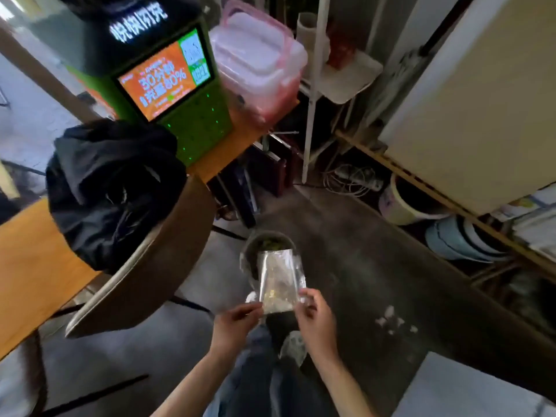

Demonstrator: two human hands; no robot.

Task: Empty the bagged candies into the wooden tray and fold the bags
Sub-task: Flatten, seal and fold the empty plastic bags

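Note:
A clear, shiny plastic bag (pixel 279 281) is held flat between both hands, low in the middle of the view, above the floor. My left hand (pixel 236 325) pinches its near left corner. My right hand (pixel 314 319) pinches its near right corner. Some yellowish bits show through the bag. Directly beyond the bag stands a round bin (pixel 267 245) with green stuff inside; the bag's far end overlaps its rim. No wooden tray is in view.
An orange table (pixel 33 275) lies at the left, with a black jacket (pixel 111 191) on it and a brown chair back (pixel 156 251) beside it. A green kiosk with a screen (pixel 168 76) and plastic boxes (pixel 258 64) stand behind. Shelves and tubs (pixel 463 239) line the right.

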